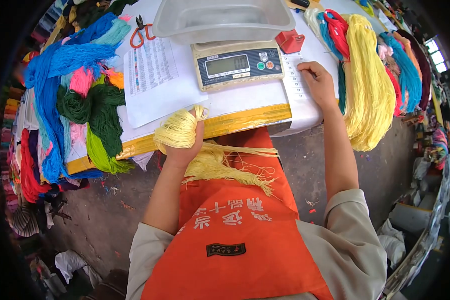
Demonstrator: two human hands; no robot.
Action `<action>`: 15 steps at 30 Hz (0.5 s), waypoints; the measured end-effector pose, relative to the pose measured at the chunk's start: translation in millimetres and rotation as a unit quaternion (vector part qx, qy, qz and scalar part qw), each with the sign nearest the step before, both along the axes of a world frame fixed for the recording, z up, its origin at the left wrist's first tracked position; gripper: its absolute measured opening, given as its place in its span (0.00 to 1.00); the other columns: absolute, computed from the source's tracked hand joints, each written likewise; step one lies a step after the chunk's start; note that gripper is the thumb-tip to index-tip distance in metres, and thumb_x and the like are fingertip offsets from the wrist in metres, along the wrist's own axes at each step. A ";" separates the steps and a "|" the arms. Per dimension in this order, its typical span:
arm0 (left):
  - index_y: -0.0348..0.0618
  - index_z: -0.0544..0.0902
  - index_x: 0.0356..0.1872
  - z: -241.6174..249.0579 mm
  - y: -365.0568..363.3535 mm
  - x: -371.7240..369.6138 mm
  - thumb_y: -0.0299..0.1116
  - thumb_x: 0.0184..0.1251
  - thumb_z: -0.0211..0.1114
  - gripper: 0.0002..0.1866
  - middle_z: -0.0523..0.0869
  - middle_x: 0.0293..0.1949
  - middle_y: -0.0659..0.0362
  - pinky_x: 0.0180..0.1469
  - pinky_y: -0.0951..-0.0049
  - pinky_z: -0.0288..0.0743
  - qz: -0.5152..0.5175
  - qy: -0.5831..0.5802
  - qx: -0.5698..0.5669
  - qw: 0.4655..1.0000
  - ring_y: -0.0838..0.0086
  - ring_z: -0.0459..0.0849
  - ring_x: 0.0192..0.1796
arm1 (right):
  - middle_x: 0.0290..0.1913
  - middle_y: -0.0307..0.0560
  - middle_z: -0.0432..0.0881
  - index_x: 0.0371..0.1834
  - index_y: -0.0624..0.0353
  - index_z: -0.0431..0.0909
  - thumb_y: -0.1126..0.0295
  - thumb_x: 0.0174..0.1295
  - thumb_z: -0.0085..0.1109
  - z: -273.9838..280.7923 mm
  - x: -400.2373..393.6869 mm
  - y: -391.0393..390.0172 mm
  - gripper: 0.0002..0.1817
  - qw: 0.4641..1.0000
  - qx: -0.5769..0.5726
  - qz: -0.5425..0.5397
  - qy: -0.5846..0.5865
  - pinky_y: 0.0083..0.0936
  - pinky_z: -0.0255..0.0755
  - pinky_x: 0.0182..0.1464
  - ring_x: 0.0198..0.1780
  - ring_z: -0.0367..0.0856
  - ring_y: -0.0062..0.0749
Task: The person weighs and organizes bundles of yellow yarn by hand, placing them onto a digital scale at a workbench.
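Orange apron (235, 225), white characters; left hand (182, 150) fingers clenched on pale yarn (177, 131); right hand (317, 82) flat on sheet (297, 85).

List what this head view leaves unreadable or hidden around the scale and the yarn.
- Scale display: digits too small and blurred.
- Printed sheet: table text too small.
- Left hand fingers: buried in the pale yellow yarn.
- Tray: top cut off by the frame edge.
- Right hand fingertips: curled under, hidden.
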State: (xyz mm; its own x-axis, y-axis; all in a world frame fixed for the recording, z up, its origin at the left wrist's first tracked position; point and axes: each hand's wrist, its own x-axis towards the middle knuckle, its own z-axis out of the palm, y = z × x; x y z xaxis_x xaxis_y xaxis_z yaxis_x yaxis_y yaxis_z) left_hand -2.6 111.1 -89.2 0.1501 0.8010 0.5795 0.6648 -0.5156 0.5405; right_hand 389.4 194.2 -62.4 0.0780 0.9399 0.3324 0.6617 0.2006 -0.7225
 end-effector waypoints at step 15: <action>0.41 0.85 0.49 -1.9 -0.9 -0.4 0.29 0.62 0.68 0.14 0.89 0.40 0.54 0.44 0.61 0.78 -0.007 0.018 0.017 1.000 0.58 0.86 0.41 | 0.40 0.44 0.86 0.44 0.62 0.84 0.77 0.65 0.57 -1.4 -0.6 1.1 0.08 1.000 0.010 0.002 0.013 0.20 0.74 0.48 0.41 0.82 0.25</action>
State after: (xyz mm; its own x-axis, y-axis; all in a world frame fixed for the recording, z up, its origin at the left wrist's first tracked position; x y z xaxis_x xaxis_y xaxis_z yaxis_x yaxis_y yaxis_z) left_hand -3.1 110.2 -91.1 0.1829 0.7790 0.5997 0.6767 -0.5423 0.4981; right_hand 388.9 195.2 -63.8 0.0834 0.9334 0.3491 0.6413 0.2179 -0.7357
